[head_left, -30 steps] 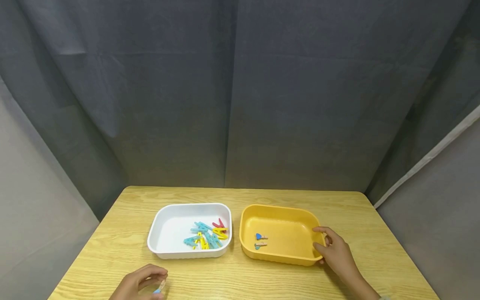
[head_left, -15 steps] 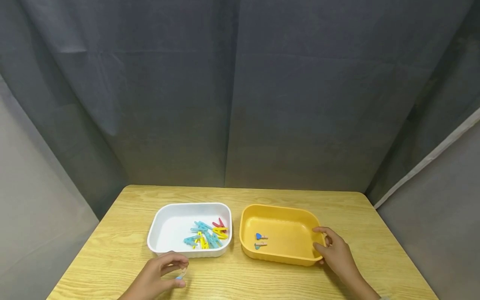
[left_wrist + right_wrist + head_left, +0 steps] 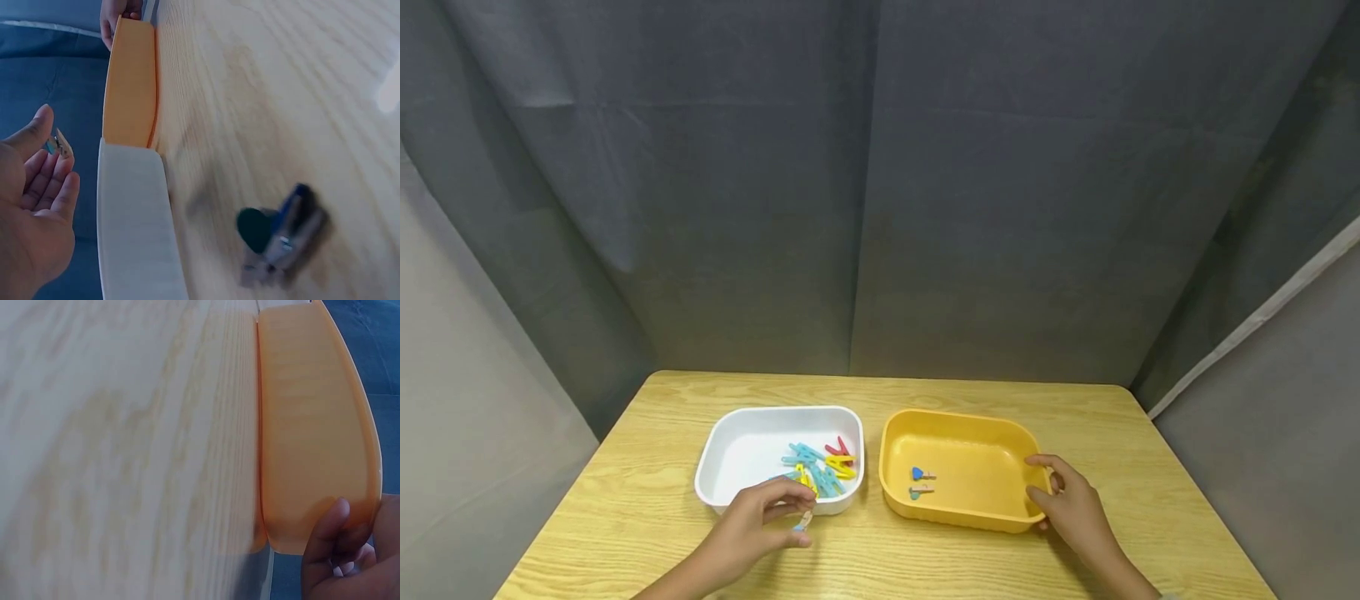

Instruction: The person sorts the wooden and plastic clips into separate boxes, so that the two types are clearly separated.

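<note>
My left hand [image 3: 748, 532] pinches a small wooden clothespin [image 3: 805, 522] with a blue-green decoration between thumb and fingertips, over the front edge of the white tray [image 3: 722, 467]. In the left wrist view that clothespin [image 3: 62, 145] shows at the fingertips. Several blue, yellow and red plastic clothespins [image 3: 827, 482] lie in the white tray, partly behind the hand. My right hand [image 3: 1078, 507] grips the right end of the yellow tray [image 3: 955, 515], thumb and fingers about its rim. Two wooden clothespins [image 3: 922, 490], with blue and teal decorations, lie inside at the left.
The two trays stand side by side on a wooden table [image 3: 880, 567]. Close to the camera in the left wrist view, blurred wooden clothespins [image 3: 287, 244] with green and dark blue decorations lie on the tabletop. A grey curtain [image 3: 865, 208] hangs behind the table.
My left hand has moved right and away from the body with the wooden clothespin, from the table's near edge to the white tray's front. The right hand has stayed on the yellow tray.
</note>
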A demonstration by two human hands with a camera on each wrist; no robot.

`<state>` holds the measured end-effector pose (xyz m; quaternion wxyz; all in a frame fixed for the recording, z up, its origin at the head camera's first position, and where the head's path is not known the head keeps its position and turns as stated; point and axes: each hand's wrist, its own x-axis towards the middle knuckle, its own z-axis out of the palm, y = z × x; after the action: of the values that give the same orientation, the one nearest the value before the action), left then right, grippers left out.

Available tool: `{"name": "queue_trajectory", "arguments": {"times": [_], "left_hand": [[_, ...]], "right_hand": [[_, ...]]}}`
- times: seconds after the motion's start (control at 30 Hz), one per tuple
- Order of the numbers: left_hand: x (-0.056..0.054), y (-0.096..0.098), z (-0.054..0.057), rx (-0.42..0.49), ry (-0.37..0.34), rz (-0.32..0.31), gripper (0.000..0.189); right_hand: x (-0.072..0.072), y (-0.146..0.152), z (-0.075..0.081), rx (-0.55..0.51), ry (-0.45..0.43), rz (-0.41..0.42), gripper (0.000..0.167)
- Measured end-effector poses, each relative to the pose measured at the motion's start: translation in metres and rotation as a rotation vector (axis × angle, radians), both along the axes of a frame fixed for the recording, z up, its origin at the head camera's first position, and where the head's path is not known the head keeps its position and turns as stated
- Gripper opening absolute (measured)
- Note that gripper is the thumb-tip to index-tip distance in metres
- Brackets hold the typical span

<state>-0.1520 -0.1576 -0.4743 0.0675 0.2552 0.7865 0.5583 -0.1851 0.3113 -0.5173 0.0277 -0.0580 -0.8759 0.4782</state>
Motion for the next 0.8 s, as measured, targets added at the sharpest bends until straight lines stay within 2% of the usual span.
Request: {"name": "queue_trajectory", "arguments": {"times": [0.27,0.43,0.6,0.8], "left_hand": [[-0.014,0.028,0.008,0.007,0.038,-0.04,0.045],[-0.022,0.045,0.011,-0.019,0.035,-0.044,0.046],[-0.03,0.059,0.01,-0.035,0.023,-0.055,0.046],[-0.04,0.076,0.008,-0.041,0.042,-0.061,0.047]], "right_hand": [[-0.001,0.001,-0.001,-0.007,-0.002,0.005,0.047],[-0.001,0.001,-0.001,-0.013,-0.007,0.006,0.047],[-0.002,0.001,-0.001,-0.01,-0.01,0.001,0.047],[-0.001,0.0,0.0,-0.021,-0.011,0.001,0.047]]}}
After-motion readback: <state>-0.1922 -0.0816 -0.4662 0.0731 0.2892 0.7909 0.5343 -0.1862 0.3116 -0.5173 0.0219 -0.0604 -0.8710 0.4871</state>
